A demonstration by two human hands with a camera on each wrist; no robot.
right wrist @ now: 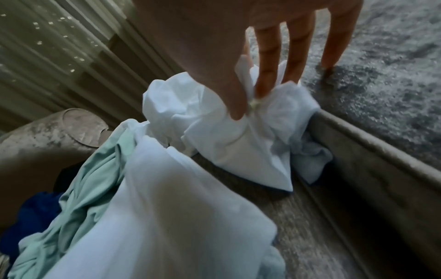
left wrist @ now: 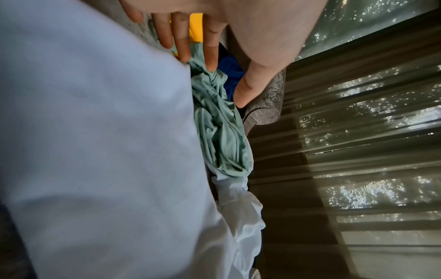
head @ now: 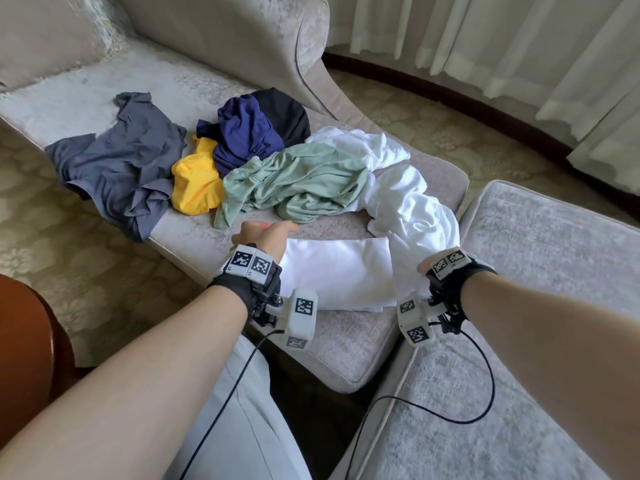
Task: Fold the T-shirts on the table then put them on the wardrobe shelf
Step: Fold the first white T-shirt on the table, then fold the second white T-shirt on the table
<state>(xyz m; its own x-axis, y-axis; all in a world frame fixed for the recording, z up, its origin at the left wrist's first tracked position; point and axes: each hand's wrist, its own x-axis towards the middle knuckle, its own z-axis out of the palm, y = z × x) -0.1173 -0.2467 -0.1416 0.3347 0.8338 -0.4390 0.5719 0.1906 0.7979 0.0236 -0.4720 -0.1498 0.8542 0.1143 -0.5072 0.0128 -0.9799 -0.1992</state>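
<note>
A white T-shirt (head: 336, 271) lies partly flat on the near end of the beige chaise (head: 346, 344), its right part bunched up (head: 412, 209). My left hand (head: 266, 233) rests open with straight fingers (left wrist: 210, 56) at the far left corner of the flat part (left wrist: 95, 132). My right hand (right wrist: 249, 105) pinches a bunch of the white cloth (right wrist: 214, 151) between thumb and fingers at the chaise's right edge; in the head view that hand (head: 424, 268) is mostly hidden by the cloth. Behind lie crumpled mint green (head: 298, 181), yellow (head: 197, 188), navy (head: 246, 136), black (head: 287, 112) and grey-blue (head: 117, 168) shirts, and another white one (head: 360, 143).
A grey cushioned seat (head: 554, 271) stands right against the chaise. A dark wooden piece of furniture (head: 20, 341) is at the near left. Pale curtains (head: 485, 46) hang behind over patterned carpet (head: 415, 109). Black cables (head: 485, 375) hang from both wrists.
</note>
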